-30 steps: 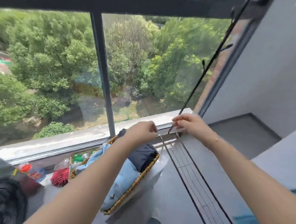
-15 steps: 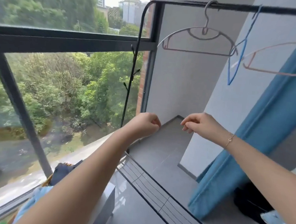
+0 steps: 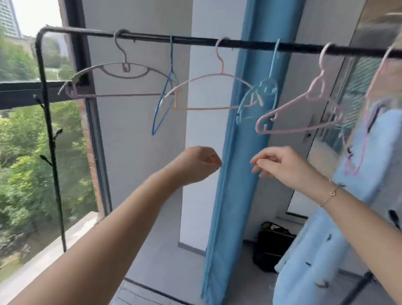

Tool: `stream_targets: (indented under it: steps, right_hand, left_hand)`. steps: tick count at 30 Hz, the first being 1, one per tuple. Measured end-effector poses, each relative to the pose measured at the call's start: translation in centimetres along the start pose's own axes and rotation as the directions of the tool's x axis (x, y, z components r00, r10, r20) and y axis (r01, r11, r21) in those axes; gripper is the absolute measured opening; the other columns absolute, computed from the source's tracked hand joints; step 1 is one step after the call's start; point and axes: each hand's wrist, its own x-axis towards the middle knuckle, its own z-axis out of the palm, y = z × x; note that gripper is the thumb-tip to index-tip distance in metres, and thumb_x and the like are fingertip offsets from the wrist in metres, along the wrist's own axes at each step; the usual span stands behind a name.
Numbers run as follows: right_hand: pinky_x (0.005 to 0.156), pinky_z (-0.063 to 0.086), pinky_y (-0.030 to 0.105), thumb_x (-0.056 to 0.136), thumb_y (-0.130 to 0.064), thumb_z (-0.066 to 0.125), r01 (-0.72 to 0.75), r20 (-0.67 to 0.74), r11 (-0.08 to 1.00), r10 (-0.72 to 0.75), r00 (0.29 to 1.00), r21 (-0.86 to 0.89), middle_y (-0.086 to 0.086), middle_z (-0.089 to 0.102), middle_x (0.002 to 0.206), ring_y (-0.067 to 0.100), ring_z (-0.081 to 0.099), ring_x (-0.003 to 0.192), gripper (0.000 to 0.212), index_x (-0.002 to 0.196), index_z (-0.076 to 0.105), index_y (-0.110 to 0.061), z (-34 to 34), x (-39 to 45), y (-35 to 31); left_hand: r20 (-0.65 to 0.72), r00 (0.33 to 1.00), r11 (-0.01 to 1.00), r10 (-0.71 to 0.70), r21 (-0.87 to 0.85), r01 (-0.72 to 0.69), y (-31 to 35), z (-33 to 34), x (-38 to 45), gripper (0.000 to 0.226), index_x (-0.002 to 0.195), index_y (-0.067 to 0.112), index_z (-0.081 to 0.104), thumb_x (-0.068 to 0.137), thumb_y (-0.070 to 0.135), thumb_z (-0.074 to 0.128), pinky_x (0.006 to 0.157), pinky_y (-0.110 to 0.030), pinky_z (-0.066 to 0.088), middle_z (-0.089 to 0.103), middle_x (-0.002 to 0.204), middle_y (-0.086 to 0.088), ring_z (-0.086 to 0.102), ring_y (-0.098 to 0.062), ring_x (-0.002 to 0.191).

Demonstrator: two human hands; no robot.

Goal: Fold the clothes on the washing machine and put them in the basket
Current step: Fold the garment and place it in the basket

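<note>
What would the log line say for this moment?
left hand: curled, empty | right hand: loosely bent, empty | above: black metal rail with empty plastic hangers | right: fluffy light-blue garment hanging

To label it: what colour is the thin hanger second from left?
The wire hanger is blue; see the head view.

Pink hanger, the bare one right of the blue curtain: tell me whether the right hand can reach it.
Probably yes. The right hand hovers empty just below the pink hanger, with only open air between; the hanger hangs bare on the rail.
</note>
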Motion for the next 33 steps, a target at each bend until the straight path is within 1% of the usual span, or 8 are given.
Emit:
stream_targets:
  steps: [4, 7, 10, 14, 17, 23, 28, 33]
  right_hand:
    - [0.056, 0.044, 0.006, 0.092, 0.003, 0.051, -0.010, -0.103, 1.000, 0.010, 0.995, -0.002, 0.012, 0.070, 0.081, -0.005, 0.059, 0.053, 0.021, 0.089, 0.069, -0.006, -6.1, -1.1, 2.6]
    - [0.066, 0.052, 0.016, 0.091, 0.001, 0.051, 0.021, -0.195, 0.999, -0.014, 0.981, 0.033, 0.005, 0.073, 0.081, 0.004, 0.064, 0.065, 0.029, 0.081, 0.069, -0.019, -10.3, -2.0, 4.2]
    - [0.069, 0.056, 0.022, 0.092, 0.006, 0.048, 0.121, -0.263, 0.984, -0.082, 0.961, 0.135, 0.003, 0.073, 0.078, 0.011, 0.067, 0.070, 0.034, 0.081, 0.070, -0.017, -13.7, -3.4, 3.4]
    - [0.070, 0.056, 0.020, 0.089, 0.008, 0.047, 0.237, -0.456, 0.967, -0.169, 0.874, 0.096, 0.006, 0.073, 0.077, 0.012, 0.068, 0.072, 0.033, 0.084, 0.072, -0.012, -19.9, -5.3, 3.6]
    - [0.069, 0.053, 0.015, 0.087, 0.005, 0.050, 0.197, -0.554, 0.980, -0.174, 0.814, -0.019, 0.006, 0.072, 0.084, 0.006, 0.065, 0.073, 0.029, 0.086, 0.072, -0.013, -23.1, -4.9, 5.4]
    - [0.077, 0.058, 0.025, 0.092, -0.009, 0.057, 0.061, -0.515, 0.991, 0.010, 0.857, 0.122, 0.010, 0.071, 0.102, 0.011, 0.065, 0.084, 0.015, 0.096, 0.072, -0.012, -26.6, -3.0, 9.8]
    - [0.078, 0.052, 0.026, 0.094, -0.016, 0.058, 0.039, -0.394, 0.984, 0.033, 0.919, 0.173, 0.008, 0.068, 0.089, 0.013, 0.061, 0.078, 0.017, 0.098, 0.071, -0.006, -26.6, -0.8, 11.1]
    - [0.070, 0.043, 0.030, 0.077, -0.033, 0.064, 0.034, -0.255, 0.884, 0.098, 0.962, 0.467, 0.010, 0.051, 0.081, 0.020, 0.048, 0.077, 0.024, 0.084, 0.067, -0.011, -26.6, 0.8, 11.9]
  left_hand:
    - [0.056, 0.995, 0.996, 0.087, 0.003, -0.087, 5.2, 4.9, 4.1, 0.018, 0.091, 0.021, 0.068, 0.087, 0.013, 0.053, 0.078, -0.028, 0.052, 0.068, 0.094, 0.002, 0.066, -0.020, 0.095]
    - [0.086, 0.984, 0.988, 0.154, -0.023, -0.152, 9.9, 8.5, 7.0, 0.018, 0.094, 0.015, 0.069, 0.088, 0.010, 0.053, 0.076, -0.028, 0.052, 0.070, 0.099, -0.002, 0.066, -0.022, 0.096]
    - [0.021, 0.974, 0.973, 0.224, -0.064, -0.222, 12.9, 10.0, 8.8, 0.020, 0.098, 0.009, 0.071, 0.088, 0.007, 0.054, 0.070, -0.018, 0.043, 0.071, 0.100, -0.006, 0.064, -0.017, 0.092]
    - [-0.059, 0.966, 0.956, 0.250, -0.141, -0.256, 16.9, 12.0, 11.0, 0.021, 0.089, 0.018, 0.070, 0.086, 0.008, 0.052, 0.086, -0.025, 0.051, 0.072, 0.095, -0.001, 0.066, -0.018, 0.094]
    - [-0.077, 0.960, 0.946, 0.268, -0.167, -0.278, 19.1, 13.0, 11.6, 0.025, 0.094, 0.019, 0.071, 0.087, 0.009, 0.049, 0.084, -0.025, 0.052, 0.072, 0.097, 0.000, 0.066, -0.014, 0.093]
    - [-0.167, 0.941, 0.915, 0.294, -0.235, -0.328, 23.0, 14.1, 11.8, 0.024, 0.085, 0.027, 0.067, 0.088, 0.010, 0.051, 0.082, -0.022, 0.052, 0.071, 0.091, 0.011, 0.067, -0.008, 0.088]
    - [-0.314, 0.897, 0.875, 0.312, -0.274, -0.400, 26.3, 13.4, 11.1, 0.022, 0.093, 0.020, 0.070, 0.090, 0.013, 0.050, 0.090, -0.036, 0.055, 0.068, 0.087, 0.011, 0.067, -0.012, 0.090]
    - [-0.102, 0.924, 0.924, 0.368, -0.071, -0.376, 29.0, 14.9, 10.2, 0.031, 0.118, 0.020, 0.063, 0.091, 0.035, 0.060, 0.095, -0.033, 0.051, 0.066, 0.113, 0.008, 0.063, -0.009, 0.100]
